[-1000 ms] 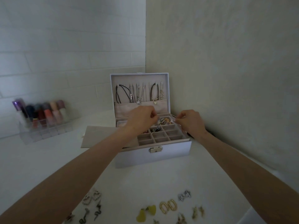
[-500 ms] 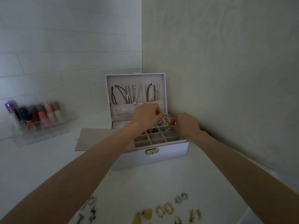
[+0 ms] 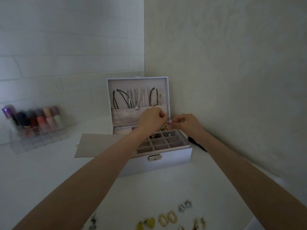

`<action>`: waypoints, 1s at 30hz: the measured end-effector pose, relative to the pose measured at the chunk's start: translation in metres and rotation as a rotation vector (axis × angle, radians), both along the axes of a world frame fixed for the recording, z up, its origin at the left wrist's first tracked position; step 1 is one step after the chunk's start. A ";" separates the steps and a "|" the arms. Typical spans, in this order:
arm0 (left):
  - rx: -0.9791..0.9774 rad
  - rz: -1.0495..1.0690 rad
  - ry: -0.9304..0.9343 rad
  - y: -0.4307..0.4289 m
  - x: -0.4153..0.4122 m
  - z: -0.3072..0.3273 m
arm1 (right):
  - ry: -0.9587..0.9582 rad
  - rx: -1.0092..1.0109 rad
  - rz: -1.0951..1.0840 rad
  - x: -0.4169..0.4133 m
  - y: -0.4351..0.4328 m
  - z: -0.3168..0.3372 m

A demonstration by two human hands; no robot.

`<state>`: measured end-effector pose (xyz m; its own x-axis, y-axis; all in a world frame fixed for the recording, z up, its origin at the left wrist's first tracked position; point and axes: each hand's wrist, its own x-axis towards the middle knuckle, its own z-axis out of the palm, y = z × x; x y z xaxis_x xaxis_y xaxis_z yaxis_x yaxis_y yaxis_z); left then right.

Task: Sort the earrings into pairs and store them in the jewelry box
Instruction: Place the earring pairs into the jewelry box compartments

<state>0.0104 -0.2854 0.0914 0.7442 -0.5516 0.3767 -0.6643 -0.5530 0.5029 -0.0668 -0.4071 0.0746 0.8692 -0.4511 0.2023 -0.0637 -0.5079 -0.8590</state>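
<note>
One small glinting earring (image 3: 169,121) is pinched by the fingers of the right hand (image 3: 187,125) over the back compartments of the jewelry box (image 3: 174,161); the left hand (image 3: 151,121) curls beside it, whether gripping I cannot tell. Light, stiff and slippery, it likely wants holding by its body, not its post. Gold hoops (image 3: 167,219) lie on the white tabletop (image 3: 49,180) in a pale-walled corner.

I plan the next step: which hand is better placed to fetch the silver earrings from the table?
Probably the right hand. The silver earrings lie toward its side, straight back from it; the left hand would reach across. First the right fingers must release the small earring they pinch.
</note>
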 end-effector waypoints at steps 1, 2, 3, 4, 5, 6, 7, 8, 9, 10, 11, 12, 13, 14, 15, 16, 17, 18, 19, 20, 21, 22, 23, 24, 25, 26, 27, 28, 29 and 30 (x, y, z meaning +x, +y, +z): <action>-0.002 -0.001 0.020 0.000 0.001 -0.001 | 0.004 -0.029 -0.008 0.001 -0.002 0.000; 0.002 -0.003 0.044 -0.001 0.002 -0.002 | 0.015 -0.076 -0.019 0.002 -0.003 -0.001; 0.020 -0.007 0.071 -0.001 0.003 -0.004 | 0.033 -0.145 -0.036 0.003 -0.004 -0.002; 0.055 -0.012 0.091 -0.001 0.004 -0.005 | 0.063 -0.239 -0.059 0.005 -0.005 -0.003; 0.104 -0.011 0.101 -0.001 0.006 -0.006 | 0.100 -0.351 -0.082 0.006 -0.005 -0.004; 0.157 -0.009 0.103 0.000 0.007 -0.008 | 0.136 -0.461 -0.093 0.006 -0.003 -0.005; 0.197 -0.008 0.104 0.001 0.008 -0.009 | 0.161 -0.552 -0.092 0.005 -0.001 -0.005; 0.221 -0.016 0.106 0.002 0.009 -0.010 | 0.182 -0.630 -0.084 0.004 0.001 -0.006; 0.235 -0.033 0.110 0.003 0.010 -0.011 | 0.200 -0.702 -0.075 0.004 0.003 -0.007; 0.246 -0.054 0.108 0.004 0.010 -0.011 | 0.219 -0.770 -0.065 0.004 0.004 -0.008; 0.258 -0.075 0.103 0.005 0.010 -0.012 | 0.233 -0.817 -0.057 0.005 0.005 -0.009; 0.271 -0.092 0.092 0.006 0.010 -0.012 | 0.243 -0.844 -0.048 0.006 0.005 -0.010; 0.285 -0.106 0.080 0.007 0.010 -0.012 | 0.255 -0.860 -0.036 0.007 0.004 -0.010; 0.300 -0.118 0.064 0.007 0.009 -0.013 | 0.270 -0.880 -0.020 0.007 0.003 -0.010; 0.318 -0.131 0.050 0.008 0.009 -0.014 | 0.294 -0.900 -0.005 0.007 0.003 -0.010; 0.339 -0.146 0.037 0.008 0.009 -0.015 | 0.315 -0.915 0.006 0.006 0.003 -0.009; 0.357 -0.162 0.022 0.008 0.008 -0.016 | 0.322 -0.911 0.013 0.005 0.003 -0.009; 0.369 -0.172 0.005 0.008 0.007 -0.017 | 0.306 -0.882 0.010 0.003 0.004 -0.008; 0.373 -0.173 -0.013 0.008 0.005 -0.018 | 0.269 -0.833 -0.011 0.001 0.004 -0.006; 0.365 -0.170 -0.033 0.008 0.005 -0.019 | 0.225 -0.785 -0.047 -0.001 0.003 -0.005; 0.353 -0.164 -0.048 0.008 0.004 -0.019 | 0.189 -0.758 -0.082 -0.003 0.003 -0.004; 0.342 -0.156 -0.059 0.008 0.004 -0.020 | 0.175 -0.759 -0.101 -0.005 0.002 -0.003; 0.342 -0.153 -0.062 0.008 0.004 -0.021 | 0.181 -0.771 -0.103 -0.006 0.002 -0.003; 0.356 -0.158 -0.063 0.008 0.004 -0.021 | 0.194 -0.786 -0.096 -0.008 0.002 -0.003; 0.385 -0.169 -0.059 0.008 0.004 -0.022 | 0.208 -0.798 -0.086 -0.008 0.002 -0.004; 0.416 -0.181 -0.053 0.009 0.003 -0.023 | 0.216 -0.806 -0.077 -0.009 0.003 -0.005; 0.438 -0.189 -0.050 0.009 0.002 -0.023 | 0.219 -0.808 -0.073 -0.010 0.003 -0.007; 0.441 -0.191 -0.054 0.010 0.000 -0.024 | 0.213 -0.812 -0.073 -0.010 0.004 -0.007; 0.423 -0.188 -0.061 0.012 0.000 -0.024 | 0.195 -0.815 -0.082 -0.010 0.004 -0.008; 0.391 -0.180 -0.070 0.014 -0.001 -0.023 | 0.166 -0.808 -0.098 -0.011 0.005 -0.007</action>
<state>0.0090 -0.2717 0.0685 0.6035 -0.7812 0.1595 -0.7924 -0.5654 0.2289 -0.0778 -0.4026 0.0680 0.8803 -0.2973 0.3696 -0.2337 -0.9499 -0.2075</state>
